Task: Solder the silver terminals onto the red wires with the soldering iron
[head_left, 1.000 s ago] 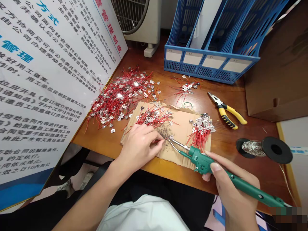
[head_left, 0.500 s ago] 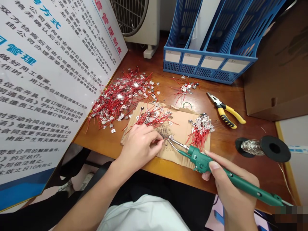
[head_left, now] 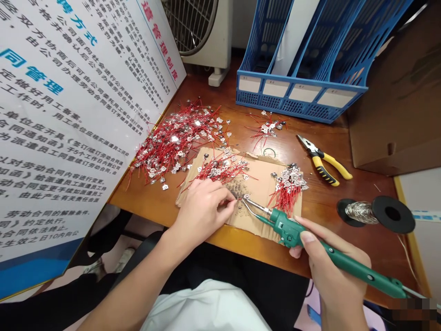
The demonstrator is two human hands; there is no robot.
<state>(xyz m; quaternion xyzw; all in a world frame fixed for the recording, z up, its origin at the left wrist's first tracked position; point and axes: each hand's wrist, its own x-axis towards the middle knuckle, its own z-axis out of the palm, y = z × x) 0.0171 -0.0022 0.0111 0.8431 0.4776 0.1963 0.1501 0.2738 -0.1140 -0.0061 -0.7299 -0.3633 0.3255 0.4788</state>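
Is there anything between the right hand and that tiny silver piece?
Only the green tool that the right hand holds; its metal tip is right by the tiny silver piece. Nothing else visible blocks it.

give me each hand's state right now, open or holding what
Left hand: closed, pinching a thin red wire.
Right hand: closed around the green soldering iron.

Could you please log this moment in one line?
left hand: pinching red wire | right hand: gripping green soldering iron | iron tip: at small metal tab | beneath: cardboard
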